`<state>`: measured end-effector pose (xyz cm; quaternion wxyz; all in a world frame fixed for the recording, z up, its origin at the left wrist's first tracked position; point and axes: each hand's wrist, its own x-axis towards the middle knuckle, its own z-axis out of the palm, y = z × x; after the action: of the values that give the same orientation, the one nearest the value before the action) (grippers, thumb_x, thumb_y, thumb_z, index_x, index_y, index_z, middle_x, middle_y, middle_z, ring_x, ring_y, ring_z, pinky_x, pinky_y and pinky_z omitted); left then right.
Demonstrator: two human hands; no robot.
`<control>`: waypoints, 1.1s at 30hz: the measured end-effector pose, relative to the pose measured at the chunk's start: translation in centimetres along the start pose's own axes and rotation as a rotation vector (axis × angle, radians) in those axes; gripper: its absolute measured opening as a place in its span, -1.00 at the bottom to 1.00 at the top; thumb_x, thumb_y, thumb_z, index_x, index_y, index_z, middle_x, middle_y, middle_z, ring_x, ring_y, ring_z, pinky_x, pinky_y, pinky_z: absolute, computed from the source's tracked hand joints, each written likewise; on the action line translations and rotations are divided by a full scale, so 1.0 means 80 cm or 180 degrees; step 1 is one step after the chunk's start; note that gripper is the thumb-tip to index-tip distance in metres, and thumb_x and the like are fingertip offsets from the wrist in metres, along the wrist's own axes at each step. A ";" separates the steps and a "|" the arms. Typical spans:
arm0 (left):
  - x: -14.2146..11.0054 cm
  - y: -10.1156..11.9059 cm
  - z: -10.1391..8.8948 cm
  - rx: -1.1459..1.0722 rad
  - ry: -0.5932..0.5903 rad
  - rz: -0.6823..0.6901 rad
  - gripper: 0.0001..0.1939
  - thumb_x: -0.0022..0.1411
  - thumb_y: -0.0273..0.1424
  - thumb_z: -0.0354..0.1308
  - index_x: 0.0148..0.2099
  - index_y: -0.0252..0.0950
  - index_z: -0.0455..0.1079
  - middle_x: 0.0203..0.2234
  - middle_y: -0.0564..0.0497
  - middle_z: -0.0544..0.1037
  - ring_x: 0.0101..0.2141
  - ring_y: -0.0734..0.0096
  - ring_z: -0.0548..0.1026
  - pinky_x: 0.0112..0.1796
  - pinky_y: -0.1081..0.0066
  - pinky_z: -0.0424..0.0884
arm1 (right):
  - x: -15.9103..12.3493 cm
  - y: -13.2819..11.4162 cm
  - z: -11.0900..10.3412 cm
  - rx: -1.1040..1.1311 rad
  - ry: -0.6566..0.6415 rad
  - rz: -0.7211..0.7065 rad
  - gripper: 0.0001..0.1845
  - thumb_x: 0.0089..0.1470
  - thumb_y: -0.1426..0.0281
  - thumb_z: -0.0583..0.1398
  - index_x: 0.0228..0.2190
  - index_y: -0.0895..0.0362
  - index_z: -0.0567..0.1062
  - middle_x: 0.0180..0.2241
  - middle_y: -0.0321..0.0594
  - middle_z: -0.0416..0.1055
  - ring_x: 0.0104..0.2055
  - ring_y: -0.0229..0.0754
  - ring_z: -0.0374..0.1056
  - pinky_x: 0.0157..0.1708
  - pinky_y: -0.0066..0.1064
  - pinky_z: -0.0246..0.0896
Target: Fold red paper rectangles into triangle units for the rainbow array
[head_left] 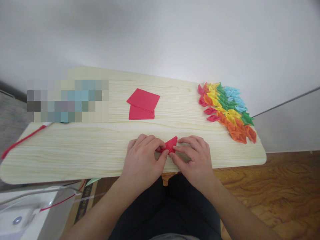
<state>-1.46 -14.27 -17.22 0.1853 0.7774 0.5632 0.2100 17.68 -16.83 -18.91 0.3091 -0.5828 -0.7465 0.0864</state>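
Near the front edge of the table, a small folded piece of red paper (pixel 171 143) is pinched between my two hands, one pointed corner sticking up. My left hand (pixel 145 155) grips its left end between thumb and forefinger. At its right side my right hand (pixel 196 156) holds the lower edge with thumb and forefinger; the other fingers curl above. Fingertips hide part of the folds. Beyond my hands lie flat red paper sheets (pixel 143 98), one pile turned askew over another.
Rows of folded paper pieces (pixel 228 110) in red, orange, yellow, green and blue stand at the table's right end. A pixelated patch (pixel 67 100) covers the left back. A red cable (pixel 23 141) crosses the left edge. The wall (pixel 160 40) borders the wood-grain table (pixel 75 150).
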 end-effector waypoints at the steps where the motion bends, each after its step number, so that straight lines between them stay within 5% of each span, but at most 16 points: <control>1: 0.000 0.000 0.000 -0.0007 0.0004 0.0007 -0.91 0.28 -0.35 0.26 -0.30 -0.18 0.43 -0.34 0.03 0.58 -0.19 0.14 0.44 -0.16 0.14 0.24 | 0.000 0.000 0.000 -0.0017 0.0009 0.0002 -0.91 0.15 0.25 0.39 -0.27 -0.05 0.65 -0.05 -0.27 0.57 0.09 0.04 0.34 0.12 0.00 0.21; 33: 0.004 -0.001 0.001 0.0056 0.0030 -0.0023 -0.88 0.30 -0.34 0.21 -0.32 -0.19 0.44 -0.37 0.00 0.60 -0.20 0.09 0.46 -0.21 0.12 0.25 | -0.006 -0.003 -0.001 -0.0079 -0.0035 -0.0036 -0.91 0.24 0.30 0.32 -0.20 -0.08 0.64 0.00 -0.24 0.56 0.10 0.05 0.35 0.12 0.03 0.22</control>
<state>-1.38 -13.95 -17.31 0.1765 0.7760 0.5687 0.2080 17.57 -17.33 -18.91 0.2982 -0.5819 -0.7525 0.0786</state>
